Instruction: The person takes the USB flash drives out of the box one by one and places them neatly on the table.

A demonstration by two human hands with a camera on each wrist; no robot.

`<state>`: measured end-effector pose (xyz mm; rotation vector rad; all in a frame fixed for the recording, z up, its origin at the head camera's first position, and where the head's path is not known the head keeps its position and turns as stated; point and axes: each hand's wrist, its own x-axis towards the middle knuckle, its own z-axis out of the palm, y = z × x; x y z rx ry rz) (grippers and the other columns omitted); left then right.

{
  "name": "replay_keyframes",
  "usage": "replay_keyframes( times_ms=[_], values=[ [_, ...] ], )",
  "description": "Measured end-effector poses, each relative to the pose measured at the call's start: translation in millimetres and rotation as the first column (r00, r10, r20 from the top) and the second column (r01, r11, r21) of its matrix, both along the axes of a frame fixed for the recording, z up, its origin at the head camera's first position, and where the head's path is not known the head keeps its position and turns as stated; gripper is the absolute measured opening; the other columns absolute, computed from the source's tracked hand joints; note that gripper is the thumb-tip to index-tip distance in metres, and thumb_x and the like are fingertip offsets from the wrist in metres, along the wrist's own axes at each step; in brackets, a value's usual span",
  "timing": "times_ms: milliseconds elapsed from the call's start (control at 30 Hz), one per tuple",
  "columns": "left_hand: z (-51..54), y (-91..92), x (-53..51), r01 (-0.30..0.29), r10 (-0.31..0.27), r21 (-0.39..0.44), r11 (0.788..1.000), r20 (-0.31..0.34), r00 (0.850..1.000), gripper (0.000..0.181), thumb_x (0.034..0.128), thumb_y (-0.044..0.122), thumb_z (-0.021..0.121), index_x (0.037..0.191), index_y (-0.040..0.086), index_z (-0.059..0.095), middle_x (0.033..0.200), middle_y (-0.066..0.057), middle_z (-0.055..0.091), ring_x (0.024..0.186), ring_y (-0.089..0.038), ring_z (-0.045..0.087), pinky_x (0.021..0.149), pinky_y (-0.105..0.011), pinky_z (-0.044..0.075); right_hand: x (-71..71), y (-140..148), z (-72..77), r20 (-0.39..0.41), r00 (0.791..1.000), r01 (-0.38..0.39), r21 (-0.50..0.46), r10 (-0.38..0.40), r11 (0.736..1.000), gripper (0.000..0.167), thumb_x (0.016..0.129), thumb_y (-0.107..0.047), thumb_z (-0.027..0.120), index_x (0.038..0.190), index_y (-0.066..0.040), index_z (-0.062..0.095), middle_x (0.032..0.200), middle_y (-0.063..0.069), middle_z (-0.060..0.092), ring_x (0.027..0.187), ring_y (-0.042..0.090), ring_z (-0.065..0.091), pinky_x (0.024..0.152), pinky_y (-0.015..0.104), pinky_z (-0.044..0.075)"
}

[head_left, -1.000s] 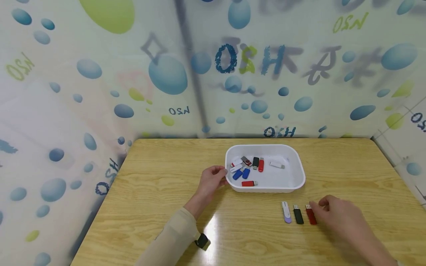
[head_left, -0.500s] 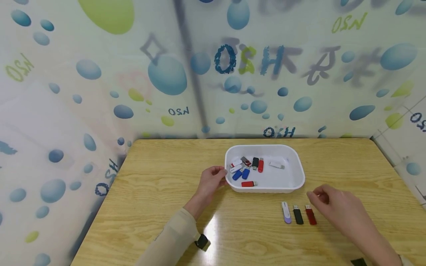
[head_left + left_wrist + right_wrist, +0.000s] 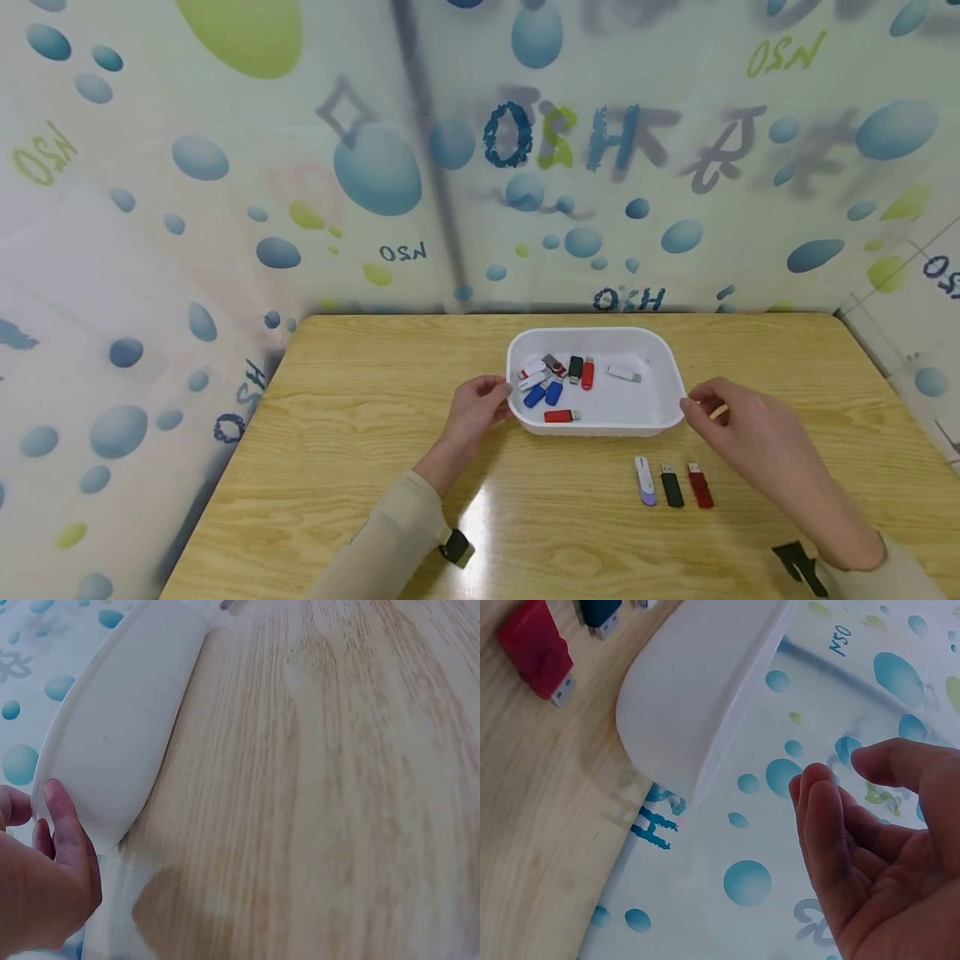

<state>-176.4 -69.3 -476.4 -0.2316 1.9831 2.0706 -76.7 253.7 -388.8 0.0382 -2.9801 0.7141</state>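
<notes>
A white plastic tray (image 3: pixel 622 429) stands on the table with several USB flash drives inside, among them a red one (image 3: pixel 561 416) and a white one (image 3: pixel 624 372). At its left end my left hand (image 3: pixel 477 407) pinches the rim, seen also in the left wrist view on the tray wall (image 3: pixel 120 727). My right hand (image 3: pixel 757 429) hovers by the tray's right end, holding nothing. In the right wrist view its loosely bent fingers are apart from the tray. In front of the tray lie a white-and-purple drive (image 3: pixel 645 481), a black drive (image 3: pixel 672 485) and a red drive (image 3: pixel 701 485) in a row.
The wooden table (image 3: pixel 360 392) ends at a back edge against a patterned curtain (image 3: pixel 480 208). Inside the tray, more drives crowd the left part, including a blue drive (image 3: pixel 554 392) and a black drive (image 3: pixel 575 369).
My right hand has moved from beside the red drive in the row, up and away to the tray's right end. The left hand has stayed on the rim.
</notes>
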Motion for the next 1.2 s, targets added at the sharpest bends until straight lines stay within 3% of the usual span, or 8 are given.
replay_keyframes(
  times_ms=[233,400,800,1000,1200],
  values=[
    [-1.8,-0.1,-0.6,-0.002,0.002,0.008,1.000,-0.003,1.000,0.028,0.0972,0.007,0.064,0.119,-0.010,0.062,0.109,-0.018,0.064,0.087,-0.022,0.068,0.082,-0.034,0.063,-14.4,-2,6.2,-0.030,1.000,-0.002,0.032,0.003,0.999,0.028,0.099,-0.025,0.067,0.104,0.002,0.071,0.085,0.008,0.072,0.061,0.015,0.054,0.049,0.030,0.043],
    [-1.9,-0.4,-0.8,-0.001,0.001,0.011,1.000,0.013,1.000,0.029,0.0975,0.008,0.064,0.120,-0.009,0.062,0.112,-0.019,0.064,0.088,-0.023,0.068,0.081,-0.032,0.062,-26.0,-7,12.1,0.012,1.000,-0.013,0.051,0.013,0.999,0.030,0.100,-0.028,0.065,0.105,0.002,0.070,0.088,0.009,0.072,0.064,0.017,0.056,0.051,0.030,0.044],
    [2.0,0.3,0.4,-0.001,0.002,-0.019,1.000,0.035,0.999,0.031,0.0992,0.011,0.065,0.124,-0.007,0.062,0.114,-0.017,0.064,0.092,-0.023,0.068,0.083,-0.034,0.063,-45.8,-39,13.9,0.048,0.992,-0.120,0.128,0.115,0.984,0.025,0.097,-0.026,0.069,0.104,-0.002,0.070,0.082,0.002,0.067,0.063,0.016,0.053,0.052,0.028,0.046],
    [0.3,0.7,-1.0,-0.002,0.002,-0.003,1.000,0.023,1.000,0.029,0.0979,0.009,0.064,0.121,-0.008,0.063,0.110,-0.017,0.065,0.088,-0.020,0.067,0.081,-0.032,0.063,-54.4,-55,10.2,0.075,0.984,-0.173,0.166,0.163,0.971,0.027,0.095,-0.027,0.074,0.108,-0.004,0.073,0.098,0.010,0.072,0.081,0.023,0.065,0.067,0.038,0.060],
    [0.1,0.8,-0.7,-0.006,0.006,0.008,1.000,0.017,1.000,0.028,0.0970,0.008,0.064,0.119,-0.010,0.063,0.107,-0.016,0.065,0.085,-0.019,0.067,0.079,-0.031,0.063,-64.7,-67,2.4,0.077,0.961,-0.274,0.169,0.265,0.947,0.025,0.094,-0.024,0.076,0.110,-0.006,0.073,0.104,0.009,0.072,0.093,0.026,0.067,0.080,0.044,0.061]
  ],
)
